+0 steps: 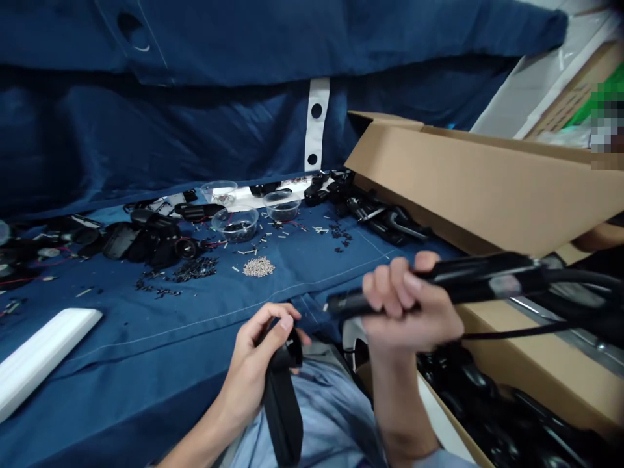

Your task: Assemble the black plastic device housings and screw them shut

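My left hand [260, 351] is closed around the upper end of a long black plastic part [283, 416], which hangs down over my lap. The thumb presses on its rounded top. My right hand [412, 302] grips a black electric screwdriver [468, 279]. Its tip points left, above and to the right of the plastic part and apart from it. A black cord [511, 333] runs off to the right behind this hand. Ahead of both hands lies a small pile of silvery screws [259, 266], with a heap of small black pieces [195, 268] beside it.
Clear plastic tubs [234, 224] stand on the blue cloth [160, 364] among loose black parts [141, 237]. A white bar [46, 357] lies at the left. Cardboard boxes [478, 182] flank the right side, the lower one holding black parts [482, 403]. Part of another person's arm [602, 237] shows at the right edge.
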The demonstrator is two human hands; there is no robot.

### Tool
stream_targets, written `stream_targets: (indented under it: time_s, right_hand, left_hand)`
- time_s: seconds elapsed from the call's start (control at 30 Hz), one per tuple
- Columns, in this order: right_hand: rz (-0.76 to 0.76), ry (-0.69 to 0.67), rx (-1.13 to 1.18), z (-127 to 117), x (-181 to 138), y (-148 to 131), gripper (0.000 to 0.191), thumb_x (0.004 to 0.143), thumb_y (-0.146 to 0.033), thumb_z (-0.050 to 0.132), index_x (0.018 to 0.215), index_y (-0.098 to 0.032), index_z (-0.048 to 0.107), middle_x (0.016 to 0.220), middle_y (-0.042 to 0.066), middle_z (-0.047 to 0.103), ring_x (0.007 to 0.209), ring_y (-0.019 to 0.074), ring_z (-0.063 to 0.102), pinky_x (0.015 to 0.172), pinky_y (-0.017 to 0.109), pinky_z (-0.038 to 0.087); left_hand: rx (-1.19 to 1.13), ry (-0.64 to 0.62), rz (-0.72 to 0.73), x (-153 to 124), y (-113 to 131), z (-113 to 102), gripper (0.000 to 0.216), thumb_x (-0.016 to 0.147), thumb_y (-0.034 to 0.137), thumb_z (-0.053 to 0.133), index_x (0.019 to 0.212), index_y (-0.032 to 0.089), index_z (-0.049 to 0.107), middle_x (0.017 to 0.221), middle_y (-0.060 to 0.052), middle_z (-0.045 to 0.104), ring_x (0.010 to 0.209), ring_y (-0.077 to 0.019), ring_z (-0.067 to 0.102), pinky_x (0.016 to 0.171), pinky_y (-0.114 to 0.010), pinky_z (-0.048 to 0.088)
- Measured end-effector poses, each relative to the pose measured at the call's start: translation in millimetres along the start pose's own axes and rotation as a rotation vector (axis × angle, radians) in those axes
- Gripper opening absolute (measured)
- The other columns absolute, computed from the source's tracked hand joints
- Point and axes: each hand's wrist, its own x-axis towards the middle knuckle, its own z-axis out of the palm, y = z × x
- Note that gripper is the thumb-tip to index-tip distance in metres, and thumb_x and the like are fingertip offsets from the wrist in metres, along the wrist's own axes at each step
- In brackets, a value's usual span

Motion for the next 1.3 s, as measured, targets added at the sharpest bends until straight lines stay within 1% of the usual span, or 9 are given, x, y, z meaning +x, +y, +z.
stream_targets:
  time_s: [0.1, 0.23, 0.37, 0.53, 0.7, 0.87, 1.07, 1.17, 1.3]
  right_hand:
    - [-0.264, 0.215, -0.178, -22.7, 58.4, 26.3, 0.019, 0.065, -0.012, 0.064, 0.077, -0.023, 0.055, 0.048, -0.012, 0.039, 0.038, 0.0063, 0.034, 0.040, 0.018, 0.037]
    - [-0.308, 0.278, -0.269, -56.9, 123.0, 69.2, 0.016, 0.062, -0.015, 0.067, 0.071, -0.021, 0.056, 0.046, -0.012, 0.042, 0.036, 0.0071, 0.040, 0.037, 0.020, 0.036]
    - [-0.273, 0.268, -0.299, -76.6, 142.2, 93.8, 0.017, 0.060, -0.017, 0.069, 0.068, -0.021, 0.054, 0.047, -0.011, 0.045, 0.035, 0.0080, 0.042, 0.036, 0.022, 0.036]
    - [-0.262, 0.271, -0.300, -71.5, 134.8, 91.8, 0.018, 0.062, -0.017, 0.070, 0.071, -0.021, 0.055, 0.047, -0.011, 0.045, 0.036, 0.0081, 0.043, 0.037, 0.022, 0.038]
    - [-0.232, 0.256, -0.236, -48.3, 117.9, 72.4, 0.020, 0.064, -0.019, 0.067, 0.082, -0.022, 0.059, 0.047, -0.012, 0.042, 0.039, 0.0071, 0.039, 0.041, 0.021, 0.037]
    - [-0.059, 0.219, -0.072, -15.7, 79.7, 48.2, 0.022, 0.064, -0.017, 0.066, 0.083, -0.022, 0.056, 0.050, -0.012, 0.040, 0.041, 0.0052, 0.035, 0.043, 0.018, 0.034]
    - [0.131, 0.151, 0.119, 20.5, 31.2, 23.1, 0.025, 0.062, -0.012, 0.064, 0.084, -0.022, 0.056, 0.051, -0.014, 0.034, 0.039, 0.0042, 0.029, 0.042, 0.017, 0.032]
    - [0.183, 0.093, 0.153, 31.9, 17.0, 17.6, 0.026, 0.062, -0.012, 0.064, 0.085, -0.022, 0.056, 0.051, -0.014, 0.032, 0.039, 0.0044, 0.028, 0.042, 0.018, 0.032]
    - [0.185, 0.060, 0.157, 40.1, 9.0, 15.6, 0.025, 0.064, -0.012, 0.064, 0.084, -0.022, 0.055, 0.050, -0.014, 0.033, 0.039, 0.0050, 0.027, 0.041, 0.018, 0.032]
  left_hand:
    - [0.036, 0.132, -0.017, 5.6, -3.2, -2.2, 0.038, 0.086, 0.056, 0.078, 0.096, 0.020, 0.070, 0.093, -0.009, 0.070, 0.077, -0.0196, 0.066, 0.052, -0.023, 0.055]
    - [0.013, 0.126, -0.028, 10.9, -5.3, -6.0, 0.038, 0.086, 0.057, 0.078, 0.093, 0.020, 0.070, 0.090, -0.008, 0.071, 0.077, -0.0193, 0.065, 0.053, -0.022, 0.055]
    - [0.025, 0.077, -0.029, 12.7, -7.4, -4.5, 0.035, 0.090, 0.054, 0.074, 0.091, 0.019, 0.069, 0.083, -0.008, 0.071, 0.079, -0.0195, 0.064, 0.053, -0.020, 0.053]
    - [0.039, 0.075, -0.035, 14.3, -11.0, -4.2, 0.035, 0.090, 0.052, 0.074, 0.091, 0.018, 0.070, 0.081, -0.007, 0.071, 0.076, -0.0176, 0.061, 0.052, -0.019, 0.051]
    - [0.092, 0.115, -0.039, 16.7, -10.0, -5.5, 0.040, 0.086, 0.056, 0.078, 0.096, 0.018, 0.076, 0.093, -0.009, 0.074, 0.088, -0.0211, 0.064, 0.055, -0.021, 0.056]
    - [0.132, 0.131, -0.001, 23.2, -7.3, -7.1, 0.050, 0.083, 0.056, 0.082, 0.118, 0.021, 0.078, 0.107, -0.011, 0.075, 0.102, -0.0262, 0.067, 0.056, -0.022, 0.058]
    - [0.151, 0.158, 0.060, 27.1, -4.8, -14.0, 0.056, 0.085, 0.056, 0.081, 0.129, 0.024, 0.076, 0.117, -0.010, 0.076, 0.099, -0.0242, 0.068, 0.055, -0.022, 0.058]
    - [0.140, 0.136, 0.066, 25.2, -3.1, -17.3, 0.048, 0.087, 0.057, 0.079, 0.123, 0.024, 0.079, 0.113, -0.009, 0.077, 0.097, -0.0231, 0.068, 0.055, -0.022, 0.058]
    - [0.139, 0.155, 0.107, 22.7, -1.4, -19.1, 0.038, 0.087, 0.057, 0.079, 0.100, 0.022, 0.081, 0.095, -0.006, 0.075, 0.089, -0.0215, 0.066, 0.054, -0.023, 0.057]
